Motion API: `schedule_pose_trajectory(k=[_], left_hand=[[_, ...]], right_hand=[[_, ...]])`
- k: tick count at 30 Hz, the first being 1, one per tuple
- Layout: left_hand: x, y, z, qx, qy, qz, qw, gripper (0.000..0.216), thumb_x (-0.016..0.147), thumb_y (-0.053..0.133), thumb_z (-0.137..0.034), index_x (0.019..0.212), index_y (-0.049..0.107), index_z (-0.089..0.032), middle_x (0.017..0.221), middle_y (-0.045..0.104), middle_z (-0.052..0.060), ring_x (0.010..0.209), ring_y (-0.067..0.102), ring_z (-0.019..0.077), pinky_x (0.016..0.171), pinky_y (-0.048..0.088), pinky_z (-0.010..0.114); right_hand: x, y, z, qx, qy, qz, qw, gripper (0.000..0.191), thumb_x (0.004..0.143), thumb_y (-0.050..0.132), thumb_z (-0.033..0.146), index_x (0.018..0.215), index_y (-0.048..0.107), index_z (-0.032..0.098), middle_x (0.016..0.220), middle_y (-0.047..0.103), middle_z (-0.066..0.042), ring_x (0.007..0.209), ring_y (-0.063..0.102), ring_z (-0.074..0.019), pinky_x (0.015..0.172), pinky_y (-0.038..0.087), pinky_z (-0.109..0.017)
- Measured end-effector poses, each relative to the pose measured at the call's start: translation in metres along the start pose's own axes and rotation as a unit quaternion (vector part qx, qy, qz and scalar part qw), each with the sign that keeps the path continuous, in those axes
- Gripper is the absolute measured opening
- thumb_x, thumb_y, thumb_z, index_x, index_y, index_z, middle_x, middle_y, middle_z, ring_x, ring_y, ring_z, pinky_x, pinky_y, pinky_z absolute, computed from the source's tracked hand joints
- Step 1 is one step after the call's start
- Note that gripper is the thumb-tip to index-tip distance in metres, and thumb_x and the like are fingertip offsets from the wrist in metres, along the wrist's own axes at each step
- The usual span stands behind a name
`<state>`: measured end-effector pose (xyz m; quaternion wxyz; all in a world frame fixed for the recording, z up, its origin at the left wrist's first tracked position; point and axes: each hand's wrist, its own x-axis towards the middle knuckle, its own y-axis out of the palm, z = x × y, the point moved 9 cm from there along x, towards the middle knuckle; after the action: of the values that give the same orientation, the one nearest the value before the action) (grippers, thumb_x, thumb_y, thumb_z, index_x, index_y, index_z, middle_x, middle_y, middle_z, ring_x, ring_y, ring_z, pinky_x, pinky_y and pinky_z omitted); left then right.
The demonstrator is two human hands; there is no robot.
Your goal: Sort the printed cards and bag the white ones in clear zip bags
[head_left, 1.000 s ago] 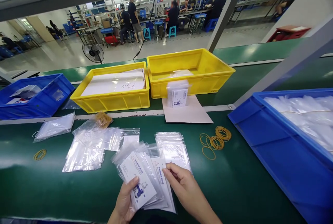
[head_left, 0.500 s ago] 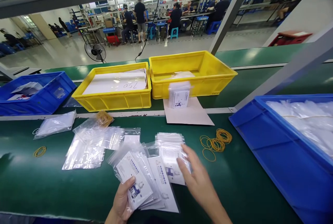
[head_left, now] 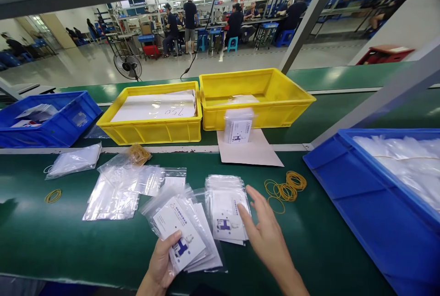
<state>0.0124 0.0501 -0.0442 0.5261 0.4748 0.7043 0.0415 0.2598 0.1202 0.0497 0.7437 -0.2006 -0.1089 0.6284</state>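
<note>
Several flat booklets [head_left: 185, 232] in shiny plastic bags [head_left: 155, 206] were pinched by left fingers [head_left: 172, 240]; right fingers [head_left: 248, 222] stretched apart beside a neat stack [head_left: 223, 206].

Left hand [head_left: 163, 257] gripping, thumb uppermost, left of the bag stack [head_left: 225, 222]; right hand [head_left: 266, 229], fingers extended, at its right edge.

Left grip [head_left: 162, 259] and right grip [head_left: 265, 232] both bare, with slender fingers [head_left: 255, 194] and uncovered wrists [head_left: 287, 272].

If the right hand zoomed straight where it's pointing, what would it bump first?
The right hand would probably meet the stack of bagged cards first, just beside its fingertips; how high the hand hovers is hard to tell.
</note>
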Motion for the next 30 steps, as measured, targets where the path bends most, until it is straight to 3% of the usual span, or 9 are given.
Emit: schedule_pose_trajectory(k=[5, 10, 15, 18, 21, 24, 26, 28, 30], left_hand=[[0.002, 0.004, 0.01, 0.007, -0.004, 0.018, 1.0, 0.077, 0.068, 0.081, -0.009, 0.139, 0.05, -0.01, 0.084, 0.079, 0.012, 0.09, 0.074, 0.0364, 0.09, 0.058, 0.049], [0.002, -0.002, 0.003, 0.006, -0.004, -0.003, 1.0, 0.07, 0.072, 0.077, -0.008, 0.137, 0.051, -0.008, 0.085, 0.079, 0.013, 0.084, 0.075, 0.035, 0.088, 0.059, 0.049], [-0.001, 0.005, 0.003, 0.002, -0.005, 0.003, 1.0, 0.073, 0.073, 0.077, -0.009, 0.14, 0.048, -0.008, 0.089, 0.079, 0.014, 0.092, 0.074, 0.0361, 0.087, 0.06, 0.048], [0.002, 0.007, 0.01, -0.005, -0.015, 0.011, 1.0, 0.075, 0.071, 0.079, -0.008, 0.14, 0.049, -0.009, 0.091, 0.079, 0.014, 0.094, 0.073, 0.0366, 0.089, 0.06, 0.048], [0.004, 0.0, 0.014, -0.008, -0.027, -0.005, 1.0, 0.075, 0.07, 0.08, -0.008, 0.138, 0.05, -0.007, 0.087, 0.079, 0.014, 0.094, 0.073, 0.0376, 0.088, 0.06, 0.048], [0.003, -0.002, 0.008, -0.006, -0.014, -0.008, 1.0, 0.075, 0.071, 0.079, -0.008, 0.14, 0.049, -0.009, 0.086, 0.079, 0.014, 0.09, 0.074, 0.0369, 0.088, 0.06, 0.049], [0.001, 0.0, 0.003, -0.003, -0.002, 0.002, 1.0, 0.078, 0.071, 0.079, -0.006, 0.142, 0.047, -0.012, 0.089, 0.079, 0.013, 0.085, 0.075, 0.0352, 0.088, 0.06, 0.05], [-0.001, 0.005, 0.003, 0.002, -0.004, 0.013, 1.0, 0.079, 0.071, 0.08, -0.006, 0.142, 0.047, -0.013, 0.09, 0.079, 0.013, 0.083, 0.075, 0.0343, 0.088, 0.06, 0.05], [-0.003, 0.012, 0.006, 0.007, -0.012, 0.025, 1.0, 0.077, 0.071, 0.08, -0.007, 0.141, 0.049, -0.013, 0.088, 0.079, 0.013, 0.086, 0.075, 0.0348, 0.089, 0.059, 0.05]], right_hand=[[-0.03, 0.058, 0.034, 0.067, -0.045, 0.222, 0.972, 0.044, 0.094, 0.042, 0.053, 0.074, 0.061, 0.019, 0.07, 0.061, -0.003, 0.068, 0.058, -0.0186, 0.062, 0.046, -0.028], [-0.003, 0.018, 0.007, 0.103, 0.019, 0.134, 0.985, 0.045, 0.09, 0.045, 0.059, 0.084, 0.062, 0.018, 0.068, 0.058, -0.001, 0.064, 0.055, -0.018, 0.06, 0.046, -0.029], [-0.003, 0.005, 0.001, 0.011, 0.003, 0.019, 1.0, 0.059, 0.09, 0.048, 0.057, 0.136, 0.047, 0.02, 0.135, 0.055, -0.016, 0.116, 0.056, -0.0304, 0.085, 0.05, -0.039], [-0.026, 0.048, 0.025, 0.035, -0.052, 0.17, 0.983, 0.037, 0.094, 0.044, 0.053, 0.093, 0.063, 0.021, 0.089, 0.068, -0.007, 0.082, 0.063, -0.0217, 0.071, 0.05, -0.031], [-0.029, 0.048, 0.029, 0.069, -0.044, 0.184, 0.979, 0.048, 0.094, 0.042, 0.057, 0.062, 0.045, 0.022, 0.056, 0.048, 0.003, 0.054, 0.047, -0.0139, 0.052, 0.039, -0.026], [-0.011, 0.024, 0.006, 0.126, 0.022, 0.139, 0.982, 0.044, 0.092, 0.044, 0.062, 0.083, 0.057, 0.021, 0.071, 0.06, -0.002, 0.066, 0.058, -0.0185, 0.059, 0.047, -0.028], [0.0, 0.007, -0.009, 0.12, 0.047, 0.081, 0.988, 0.052, 0.09, 0.047, 0.062, 0.117, 0.056, 0.02, 0.107, 0.067, -0.012, 0.094, 0.065, -0.0271, 0.076, 0.053, -0.036], [0.004, -0.008, -0.01, 0.058, 0.03, -0.007, 0.998, 0.067, 0.088, 0.049, 0.061, 0.139, 0.041, 0.018, 0.139, 0.052, -0.019, 0.124, 0.052, -0.0339, 0.094, 0.048, -0.045], [-0.003, 0.003, 0.004, 0.007, -0.019, 0.0, 1.0, 0.063, 0.089, 0.048, 0.058, 0.138, 0.044, 0.018, 0.142, 0.049, -0.018, 0.133, 0.044, -0.034, 0.102, 0.043, -0.047]])
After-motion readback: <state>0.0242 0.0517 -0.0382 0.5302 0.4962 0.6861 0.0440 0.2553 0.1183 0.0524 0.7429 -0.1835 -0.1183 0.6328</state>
